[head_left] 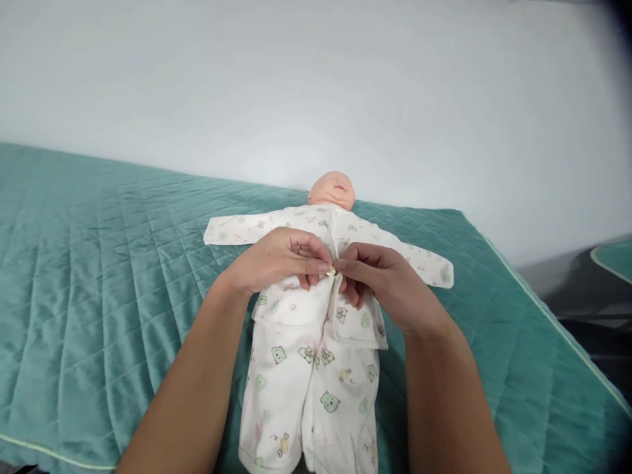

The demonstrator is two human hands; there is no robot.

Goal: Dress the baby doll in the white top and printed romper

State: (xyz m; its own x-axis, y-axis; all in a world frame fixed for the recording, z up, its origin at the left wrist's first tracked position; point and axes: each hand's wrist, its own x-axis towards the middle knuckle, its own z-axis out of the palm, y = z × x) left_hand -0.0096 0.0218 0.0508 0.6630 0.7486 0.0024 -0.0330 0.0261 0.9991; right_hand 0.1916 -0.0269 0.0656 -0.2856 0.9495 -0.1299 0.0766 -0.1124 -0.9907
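A baby doll lies on its back on a teal quilted bed cover, head toward the wall, arms spread. It wears a white printed top and matching trousers. My left hand pinches the left edge of the top's front opening at the chest. My right hand pinches the right edge. The fingertips of both hands meet at a small snap button in the middle of the chest.
A plain pale wall rises behind the bed. The bed's right edge runs diagonally at the right, with dark floor and a corner of another teal cover beyond it.
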